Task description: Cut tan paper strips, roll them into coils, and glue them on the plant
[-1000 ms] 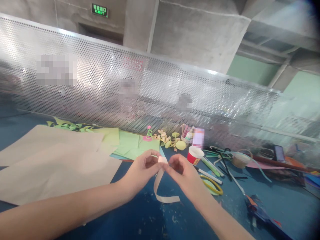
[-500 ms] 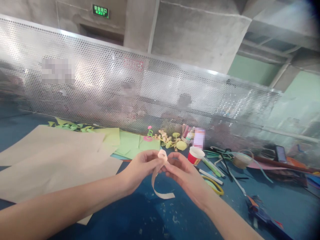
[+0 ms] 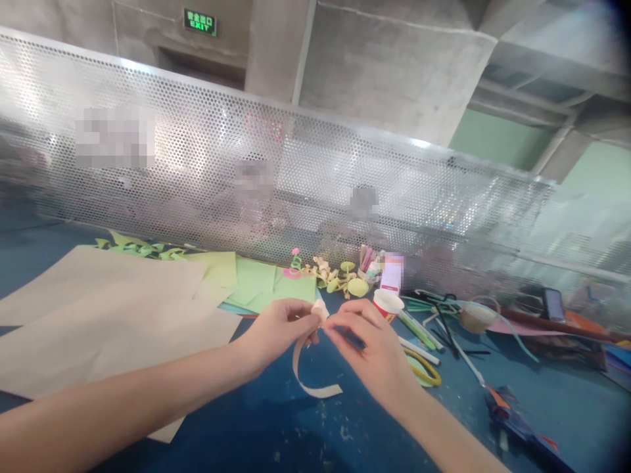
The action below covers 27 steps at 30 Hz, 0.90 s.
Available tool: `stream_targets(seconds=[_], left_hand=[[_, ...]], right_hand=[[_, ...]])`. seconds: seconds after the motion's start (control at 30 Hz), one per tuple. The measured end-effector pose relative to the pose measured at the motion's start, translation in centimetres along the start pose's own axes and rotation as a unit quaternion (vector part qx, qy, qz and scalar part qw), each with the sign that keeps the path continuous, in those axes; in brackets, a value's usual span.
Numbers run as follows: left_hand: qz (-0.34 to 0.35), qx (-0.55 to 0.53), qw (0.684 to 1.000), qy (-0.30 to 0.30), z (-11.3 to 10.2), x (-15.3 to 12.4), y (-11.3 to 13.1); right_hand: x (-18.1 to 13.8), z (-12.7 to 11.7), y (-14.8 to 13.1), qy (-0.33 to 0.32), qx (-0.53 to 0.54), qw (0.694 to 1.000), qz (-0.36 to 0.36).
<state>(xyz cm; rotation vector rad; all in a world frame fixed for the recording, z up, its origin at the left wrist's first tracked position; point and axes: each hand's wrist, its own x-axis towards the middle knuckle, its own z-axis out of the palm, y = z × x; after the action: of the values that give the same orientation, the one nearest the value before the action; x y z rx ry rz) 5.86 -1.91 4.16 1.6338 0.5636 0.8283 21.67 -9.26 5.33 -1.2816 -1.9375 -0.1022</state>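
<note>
My left hand (image 3: pixel 280 332) pinches a pale paper strip (image 3: pixel 320 392) near its folded or rolled end. The loose tail hangs below in a curve over the blue table. My right hand (image 3: pixel 367 348) is closed, thumb and fingertips at the same folded end; fingers hide part of the fold. Just beyond the right hand stands a red and white paper cup (image 3: pixel 389 302). Near that forearm lie yellow-handled scissors (image 3: pixel 431 376), partly covered by the hand.
Large beige paper sheets (image 3: pixel 113 328) cover the left side, with green sheets (image 3: pixel 254 276) behind. Yellow-green paper pieces (image 3: pixel 357 287) sit by the perforated metal screen (image 3: pixel 197 151). To the right are white and green sticks (image 3: pixel 419 349) and a blue tool resembling a glue gun (image 3: pixel 522 427).
My right hand has shifted slightly at the strip, its fingers drawing up to the fold. The open loop on top looks flatter now, and the tail has swung a little left.
</note>
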Motion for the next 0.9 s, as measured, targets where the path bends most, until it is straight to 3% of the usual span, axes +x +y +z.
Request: stream_targets(seconds=[0.2,0.5,0.63,0.9], left_hand=[[0.021,0.063,0.998,-0.023,0.1,-0.1,0.2],[0.031,0.045,0.997,-0.057,0.4,-0.4,0.6],[0.024,0.008,0.997,-0.075,0.4,-0.2,0.1],[-0.006,-0.021,0.999,-0.05,0.2,0.3,-0.7]], right_hand=[[-0.1,0.2,0.1,0.01,-0.054,0.998,-0.019],[0.1,0.7,0.1,0.022,0.006,0.999,0.043],[0.0,0.7,0.1,0.022,0.042,0.993,0.105],[0.4,0.4,0.0,-0.019,0.156,0.978,0.138]])
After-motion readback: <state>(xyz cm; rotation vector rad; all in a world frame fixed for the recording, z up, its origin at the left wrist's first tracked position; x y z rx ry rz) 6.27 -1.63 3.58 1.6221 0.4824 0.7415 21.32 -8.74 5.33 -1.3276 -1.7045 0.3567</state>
